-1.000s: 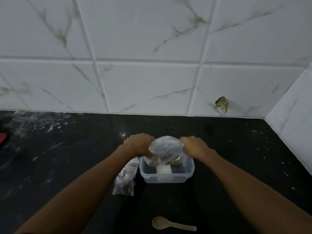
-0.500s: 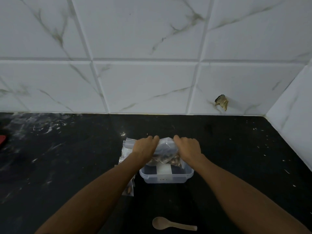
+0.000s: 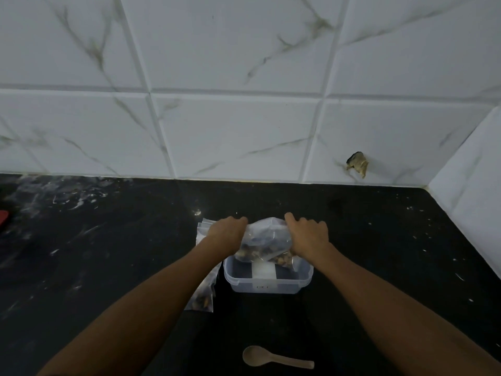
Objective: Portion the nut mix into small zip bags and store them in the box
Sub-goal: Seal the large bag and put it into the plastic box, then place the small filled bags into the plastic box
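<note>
Hands closer — bag lower

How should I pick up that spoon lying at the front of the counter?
Take the spoon by its handle, probably coming straight down from above. It lies flat on the counter, bowl to the left and handle pointing right, with bare counter around it. The thin handle is easy to pinch; your right hand would be nearest to it.

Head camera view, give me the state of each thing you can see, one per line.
Zip bag: holds nuts, gripped over the box.
Left hand: gripping the bag.
Right hand: gripping the bag.
Box: lid off.
Second bag: lying flat on the counter.
Spoon: lying idle.
</note>
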Demonstrator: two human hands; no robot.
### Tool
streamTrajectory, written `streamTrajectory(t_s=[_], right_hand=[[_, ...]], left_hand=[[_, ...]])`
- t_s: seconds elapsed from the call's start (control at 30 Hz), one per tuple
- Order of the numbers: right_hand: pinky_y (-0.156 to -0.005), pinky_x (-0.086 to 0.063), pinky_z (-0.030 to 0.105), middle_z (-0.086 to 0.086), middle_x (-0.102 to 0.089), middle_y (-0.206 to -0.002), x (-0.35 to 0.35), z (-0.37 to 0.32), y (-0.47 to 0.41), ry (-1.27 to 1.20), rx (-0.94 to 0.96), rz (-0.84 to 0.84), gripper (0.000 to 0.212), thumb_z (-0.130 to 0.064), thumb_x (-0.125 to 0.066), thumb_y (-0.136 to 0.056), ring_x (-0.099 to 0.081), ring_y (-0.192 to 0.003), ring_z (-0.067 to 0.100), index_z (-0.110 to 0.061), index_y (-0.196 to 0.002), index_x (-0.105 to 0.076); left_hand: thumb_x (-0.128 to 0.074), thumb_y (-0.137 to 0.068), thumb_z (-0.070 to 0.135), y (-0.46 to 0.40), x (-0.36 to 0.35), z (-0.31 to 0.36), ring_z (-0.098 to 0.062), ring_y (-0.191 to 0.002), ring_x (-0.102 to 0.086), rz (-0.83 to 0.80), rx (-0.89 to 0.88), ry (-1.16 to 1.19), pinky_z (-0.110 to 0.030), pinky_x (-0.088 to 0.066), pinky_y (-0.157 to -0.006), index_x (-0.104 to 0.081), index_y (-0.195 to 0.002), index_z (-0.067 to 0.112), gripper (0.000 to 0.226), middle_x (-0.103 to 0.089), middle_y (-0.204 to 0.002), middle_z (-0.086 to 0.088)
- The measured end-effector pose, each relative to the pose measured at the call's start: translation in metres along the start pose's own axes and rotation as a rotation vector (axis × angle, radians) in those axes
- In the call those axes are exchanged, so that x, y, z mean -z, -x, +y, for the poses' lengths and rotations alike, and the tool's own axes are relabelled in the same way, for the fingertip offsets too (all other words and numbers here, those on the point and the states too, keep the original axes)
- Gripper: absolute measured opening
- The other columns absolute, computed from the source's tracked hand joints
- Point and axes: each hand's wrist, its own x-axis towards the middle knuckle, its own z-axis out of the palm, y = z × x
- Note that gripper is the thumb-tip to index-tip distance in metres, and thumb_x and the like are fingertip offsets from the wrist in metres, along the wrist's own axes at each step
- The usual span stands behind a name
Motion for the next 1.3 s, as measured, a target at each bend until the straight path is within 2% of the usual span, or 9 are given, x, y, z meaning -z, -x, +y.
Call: streamTrajectory(t_s=[0.13,0.43,0.6,0.7,0.83,0.93,1.1,1.2,1.3], right_hand=[[-0.096,-0.045,0.045,0.011,-0.054,-0.13,0.005,0.007,0.003,-0.023,-0.012,-0.072,0.089,-0.035,-0.079,-0.075,-0.056,-0.116,0.029,-0.023,-0.143,-0.024],[-0.083,-0.048,0.037,0.004,-0.061,-0.113,0.008,0.011,0.01,-0.132,-0.019,-0.038,0.044,-0.028,-0.066,-0.087,-0.061,-0.098,0.022,-0.021,-0.124,-0.044],[-0.083,-0.051,0.037,0.002,-0.059,-0.1,0.007,0.013,0.014,-0.097,-0.039,-0.03,0.032,-0.027,-0.061,-0.091,-0.059,-0.087,0.017,-0.021,-0.12,-0.048],[-0.09,-0.049,0.038,0.003,-0.062,-0.108,0.007,0.01,0.016,-0.102,-0.051,-0.031,0.04,-0.027,-0.064,-0.09,-0.061,-0.095,0.019,-0.021,-0.125,-0.046],[-0.105,-0.039,0.047,0.011,-0.05,-0.136,0.014,0.005,0.025,-0.149,-0.068,0.018,0.078,-0.034,-0.072,-0.083,-0.05,-0.125,0.029,-0.02,-0.145,-0.028],[-0.111,-0.036,0.041,0.01,-0.039,-0.148,0.029,-0.013,0.046,-0.275,-0.022,0.169,0.08,-0.028,-0.068,-0.087,-0.039,-0.136,0.026,-0.017,-0.151,-0.022],[-0.102,-0.04,0.027,0.0,-0.046,-0.143,0.047,-0.077,0.1,-0.743,0.101,0.262,0.054,-0.017,-0.059,-0.093,-0.047,-0.127,0.014,-0.018,-0.144,-0.042],[-0.09,-0.048,0.019,-0.004,-0.061,-0.117,0.039,-0.117,0.128,-1.065,0.18,0.04,0.03,-0.011,-0.052,-0.097,-0.057,-0.098,0.002,-0.021,-0.124,-0.057],[-0.089,-0.05,0.024,-0.01,-0.064,-0.107,0.009,-0.15,0.14,-1.29,0.119,-0.275,0.025,-0.011,-0.048,-0.096,-0.06,-0.097,-0.001,-0.032,-0.106,-0.059]], left_hand=[[-0.064,-0.09,0.009,-0.001,-0.005,0.002,-0.029,-0.103,-0.063,0.035,0.031,0.008,-0.038,-0.051,-0.088,-0.048,-0.125,0.011,0.039,-0.063,-0.114,-0.014],[-0.081,-0.074,0.03,-0.003,-0.001,-0.014,-0.023,-0.111,-0.055,-0.027,-0.058,0.276,-0.037,-0.048,-0.097,-0.049,-0.13,0.019,0.065,-0.057,-0.123,-0.005],[-0.071,-0.086,0.028,0.002,-0.008,-0.014,-0.023,-0.116,-0.055,-0.012,-0.091,0.351,-0.036,-0.044,-0.101,-0.048,-0.136,0.018,0.056,-0.059,-0.128,-0.005],[-0.07,-0.087,0.027,0.003,-0.011,-0.013,-0.025,-0.12,-0.054,0.002,-0.081,0.379,-0.038,-0.044,-0.103,-0.046,-0.138,0.019,0.058,-0.058,-0.131,-0.007],[-0.074,-0.084,0.036,0.018,0.002,-0.022,-0.027,-0.134,-0.042,0.009,-0.066,0.433,-0.041,-0.037,-0.111,-0.028,-0.151,0.016,0.084,-0.041,-0.15,-0.009],[-0.07,-0.084,0.048,0.043,0.01,-0.039,-0.026,-0.142,-0.034,0.11,-0.002,0.594,-0.041,-0.034,-0.113,-0.024,-0.154,0.018,0.089,-0.031,-0.158,-0.008],[-0.051,-0.097,0.043,0.1,0.003,-0.062,-0.02,-0.125,-0.053,0.332,0.167,0.83,-0.034,-0.045,-0.099,-0.039,-0.146,0.014,0.059,-0.052,-0.141,-0.006],[-0.047,-0.101,0.036,0.136,-0.017,-0.068,-0.011,-0.098,-0.061,0.422,0.254,0.942,-0.025,-0.048,-0.08,-0.061,-0.113,0.027,0.02,-0.063,-0.106,0.009],[-0.043,-0.102,0.041,0.161,-0.048,-0.07,-0.019,-0.095,-0.066,0.373,0.353,1.055,-0.036,-0.051,-0.081,-0.067,-0.098,0.023,0.03,-0.068,-0.093,0.002]])
